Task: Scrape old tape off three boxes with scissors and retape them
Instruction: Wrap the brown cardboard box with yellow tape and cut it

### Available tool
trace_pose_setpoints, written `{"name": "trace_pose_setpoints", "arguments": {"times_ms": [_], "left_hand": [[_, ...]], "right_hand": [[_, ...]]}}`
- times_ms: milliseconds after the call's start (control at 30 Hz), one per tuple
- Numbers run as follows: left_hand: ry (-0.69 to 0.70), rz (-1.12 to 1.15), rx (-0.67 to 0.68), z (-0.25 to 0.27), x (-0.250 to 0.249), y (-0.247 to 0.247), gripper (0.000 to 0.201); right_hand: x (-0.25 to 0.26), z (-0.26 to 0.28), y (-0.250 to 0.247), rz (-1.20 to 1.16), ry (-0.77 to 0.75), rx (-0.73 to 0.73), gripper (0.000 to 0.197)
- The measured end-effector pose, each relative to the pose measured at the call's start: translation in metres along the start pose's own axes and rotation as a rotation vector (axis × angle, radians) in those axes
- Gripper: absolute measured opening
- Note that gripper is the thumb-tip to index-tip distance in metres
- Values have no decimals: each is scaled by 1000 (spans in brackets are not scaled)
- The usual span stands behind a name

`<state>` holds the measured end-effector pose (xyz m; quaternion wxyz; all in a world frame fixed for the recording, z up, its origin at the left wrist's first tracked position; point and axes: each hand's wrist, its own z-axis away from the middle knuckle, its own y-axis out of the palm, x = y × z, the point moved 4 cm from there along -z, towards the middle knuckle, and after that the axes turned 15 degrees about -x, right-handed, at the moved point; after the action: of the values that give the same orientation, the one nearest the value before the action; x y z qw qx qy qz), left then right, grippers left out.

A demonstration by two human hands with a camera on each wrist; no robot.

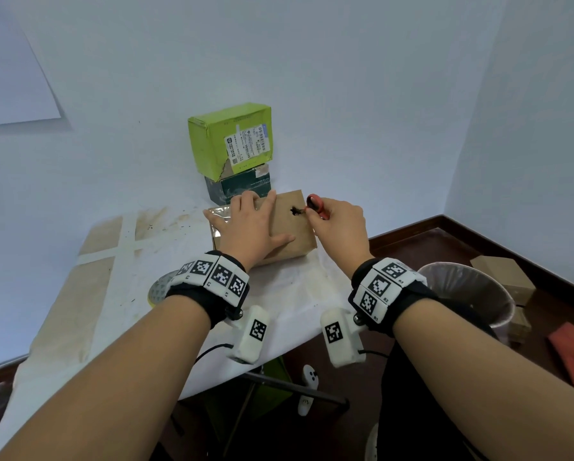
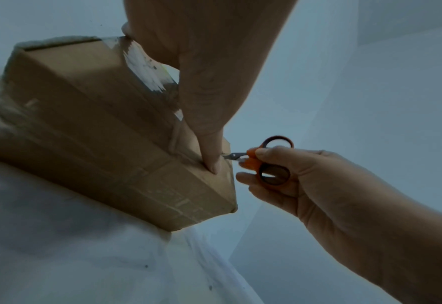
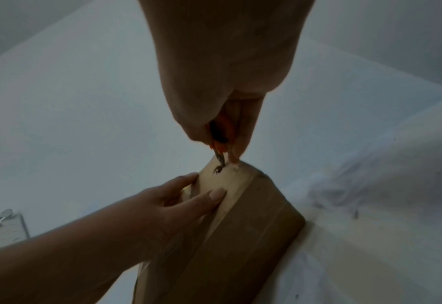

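Standing nr the table edge, I saw both forearms reach out over the stained white cloth (image 1: 166, 247), wrist rigs strapped on. The left hand (image 1: 249, 227) lay flat on top of the brown cardboard box (image 1: 292, 234), fingers straight & spread, pinning it down; in the left wrist view a fingertip pressed right at the box's top edge. The right hand (image 1: 340, 227) was curled round the orange-handled scissors (image 1: 315, 206), thumb & fingers pinching the handles, blades pointed at the box top beside a small dark mark (image 1: 294, 211). Whether the tip actually touched the cardboard I couldn't tell for sure; it looked v. close or just on it. Shiny clear tape (image 2: 147, 67) wrapped the far-left end of the box, w/ more bands along the side.

Step in hand, I judged: scraping old tape off the first box, retaping not begun. Next move prob needs a shallow blade angle, left hand holding firm so the box doesn't skid on the cloth, fingers kept out of the blade's path.

Behind it, a lime-green box (image 1: 230, 139) w/ a shipping label sat stacked on a dark green box (image 1: 239, 188) against the wall, both apparently waiting. Off right on the floor stood a lined bin (image 1: 468, 287) & more cartons (image 1: 508, 277).
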<state>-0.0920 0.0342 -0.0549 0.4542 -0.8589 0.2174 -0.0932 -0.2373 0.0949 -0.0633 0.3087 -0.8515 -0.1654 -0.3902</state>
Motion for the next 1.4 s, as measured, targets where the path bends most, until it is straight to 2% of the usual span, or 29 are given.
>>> {"name": "trace_pose_setpoints", "arguments": {"times_ms": [267, 433, 600, 767, 1067, 1267, 1400], "left_hand": [[-12, -3, 12, 0, -1, -2, 87], [-6, -10, 5, -1, -1, -2, 86], [-11, -14, 5, 0, -1, -2, 86], [-6, -7, 5, 0, -2, -2, 86], [-6, -12, 7, -1, -1, -2, 86], [-11, -13, 17, -2, 0, -1, 87], [-8, -18, 33, -5, 0, 0, 87]], "right_hand": [[-11, 0, 4, -252, 239, 24, 15], [-20, 11, 11, -750, 696, 45, 5], [-26, 16, 17, -992, 882, 75, 7], [-30, 17, 18, -1058, 903, 112, 8], [-31, 16, 14, -1048, 829, 161, 10], [-26, 7, 2, -843, 662, 158, 7], [-28, -2, -9, -706, 579, 83, 13]]}}
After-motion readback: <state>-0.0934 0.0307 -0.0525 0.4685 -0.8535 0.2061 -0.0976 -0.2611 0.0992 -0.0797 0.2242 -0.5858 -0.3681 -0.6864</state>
